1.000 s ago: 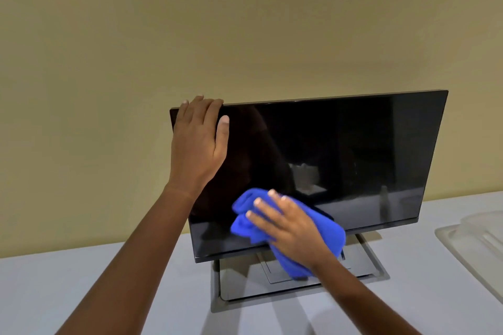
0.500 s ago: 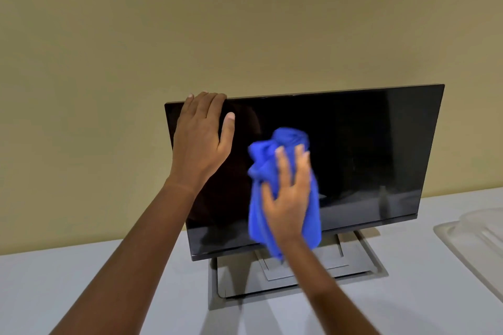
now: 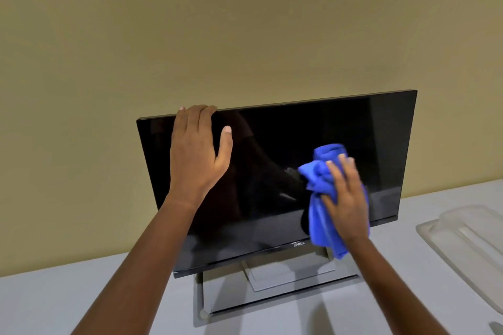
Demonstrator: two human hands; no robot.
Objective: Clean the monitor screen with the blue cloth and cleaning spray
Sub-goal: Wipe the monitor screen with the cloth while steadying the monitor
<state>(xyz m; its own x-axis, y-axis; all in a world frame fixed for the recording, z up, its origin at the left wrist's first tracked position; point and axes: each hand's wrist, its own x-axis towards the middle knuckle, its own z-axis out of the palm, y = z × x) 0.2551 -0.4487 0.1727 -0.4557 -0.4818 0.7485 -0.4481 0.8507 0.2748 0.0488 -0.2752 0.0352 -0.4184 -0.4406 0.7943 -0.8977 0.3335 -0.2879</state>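
Note:
A black flat monitor stands on a grey stand on a white table, with its screen dark. My left hand grips the monitor's top edge near the left corner, fingers curled over the rim and thumb on the glass. My right hand presses a bunched blue cloth flat against the right half of the screen, and the cloth's tail hangs below the bottom bezel. No spray bottle is in view.
A clear plastic lid or tray lies on the white table at the right. A plain beige wall rises right behind the monitor. A small dark object peeks in at the bottom right corner.
My right hand has swept the cloth from the screen's lower left up through the middle and over to the right half. My left hand stays on the top edge.

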